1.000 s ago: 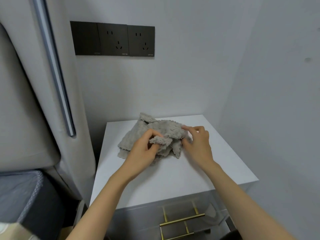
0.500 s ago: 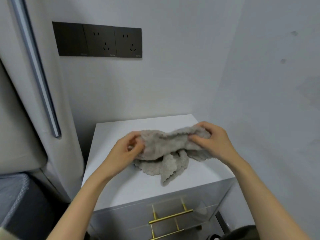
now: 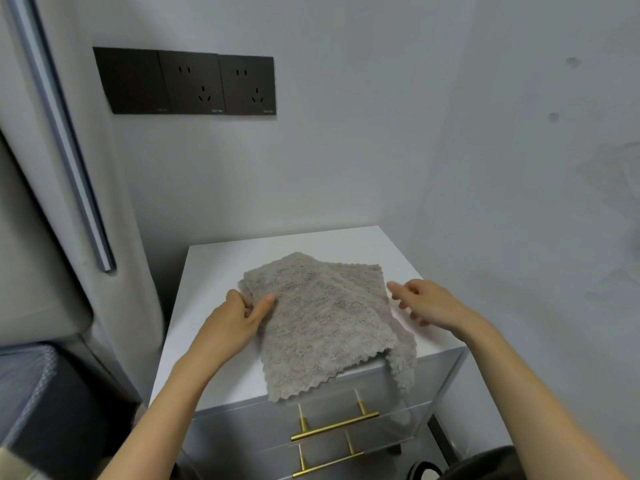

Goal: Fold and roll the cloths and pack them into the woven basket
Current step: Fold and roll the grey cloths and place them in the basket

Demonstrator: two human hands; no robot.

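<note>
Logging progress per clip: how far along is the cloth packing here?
Done: the grey cloth lies spread on the white cabinet top, its near edge overhanging the front. In hand: the left hand pinches its left edge; the right hand is open beside its right edge. Left: no fold or roll shows yet, and no basket is in view.

Two cloths [image 3: 318, 320], two hands [image 3: 232, 320] [image 3: 433, 303], two gold handles [image 3: 334, 426], three wall plates [image 3: 188, 83].
</note>
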